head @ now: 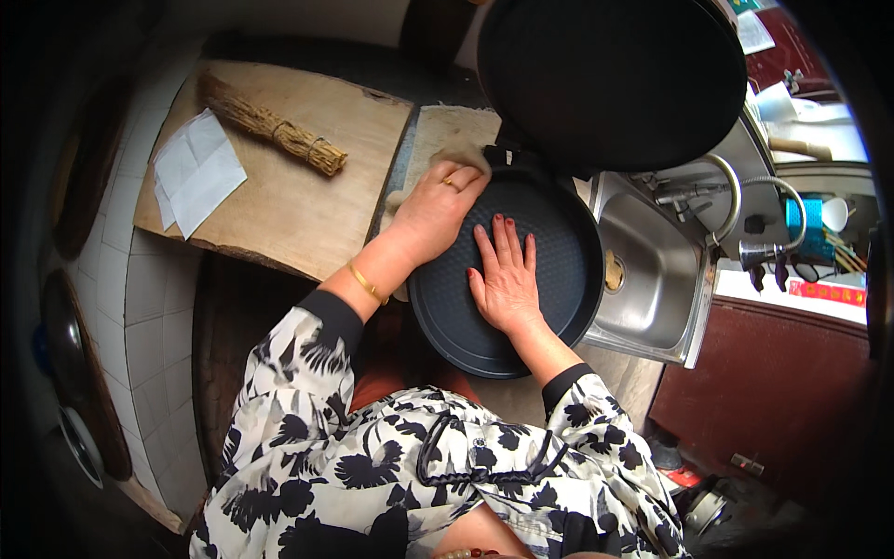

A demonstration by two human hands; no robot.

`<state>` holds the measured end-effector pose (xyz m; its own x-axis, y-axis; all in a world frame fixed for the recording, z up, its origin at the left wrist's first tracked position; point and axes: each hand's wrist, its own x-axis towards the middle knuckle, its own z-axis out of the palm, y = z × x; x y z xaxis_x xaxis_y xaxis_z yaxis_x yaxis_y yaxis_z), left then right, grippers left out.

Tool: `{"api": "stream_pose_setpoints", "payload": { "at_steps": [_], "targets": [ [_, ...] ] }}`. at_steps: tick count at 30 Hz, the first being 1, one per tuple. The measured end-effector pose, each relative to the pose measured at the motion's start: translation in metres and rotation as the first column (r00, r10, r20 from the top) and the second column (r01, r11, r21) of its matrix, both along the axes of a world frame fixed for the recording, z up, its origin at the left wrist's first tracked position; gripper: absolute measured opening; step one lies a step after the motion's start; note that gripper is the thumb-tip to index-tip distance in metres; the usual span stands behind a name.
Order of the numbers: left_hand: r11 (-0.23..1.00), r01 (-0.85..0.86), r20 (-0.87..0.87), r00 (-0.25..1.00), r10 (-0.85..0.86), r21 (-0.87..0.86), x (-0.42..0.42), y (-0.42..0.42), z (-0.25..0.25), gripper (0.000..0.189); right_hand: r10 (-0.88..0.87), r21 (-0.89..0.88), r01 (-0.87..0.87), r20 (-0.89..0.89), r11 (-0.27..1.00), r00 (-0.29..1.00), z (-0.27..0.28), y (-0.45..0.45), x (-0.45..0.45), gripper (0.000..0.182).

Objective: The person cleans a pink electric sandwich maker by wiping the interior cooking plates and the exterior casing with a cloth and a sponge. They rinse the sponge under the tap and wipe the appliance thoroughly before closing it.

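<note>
A round black electric griddle pan (559,279) stands in front of me, its round lid (614,77) raised behind it. My right hand (508,283) lies flat on the pan's textured bottom, fingers slightly spread, holding nothing. At the pan's upper left rim, near the hinge, my left hand (443,206) grips a bunched tan cloth (462,152). A pale towel or mat (454,120) lies just behind that hand.
On the left, a wooden board (328,112) bears a bundled straw brush (272,133) and folded white paper or cloth (199,175). To the right are a steel sink (649,279) and a curved metal faucet (733,195). White tiles (150,342) line the left edge.
</note>
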<state>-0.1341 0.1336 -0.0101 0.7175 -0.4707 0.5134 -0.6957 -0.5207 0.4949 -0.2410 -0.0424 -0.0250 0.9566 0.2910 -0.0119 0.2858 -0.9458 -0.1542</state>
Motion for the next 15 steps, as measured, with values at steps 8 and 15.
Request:
{"api": "stream_pose_setpoints", "payload": {
  "at_steps": [8, 15],
  "targets": [
    [0.989, -0.129, -0.066, 0.989, 0.134, 0.075, -0.126, 0.037, -0.009, 0.046, -0.026, 0.027, 0.026, 0.011, 0.999, 1.000, -0.003, -0.004, -0.003, 0.069],
    [0.951, -0.235, -0.001, 0.971, 0.240, 0.201, -0.082, 0.016, -0.003, 0.035, -0.003, 0.093, 0.001, 0.027, 0.996, 1.000, -0.001, -0.004, -0.002, 0.066]
  ]
}}
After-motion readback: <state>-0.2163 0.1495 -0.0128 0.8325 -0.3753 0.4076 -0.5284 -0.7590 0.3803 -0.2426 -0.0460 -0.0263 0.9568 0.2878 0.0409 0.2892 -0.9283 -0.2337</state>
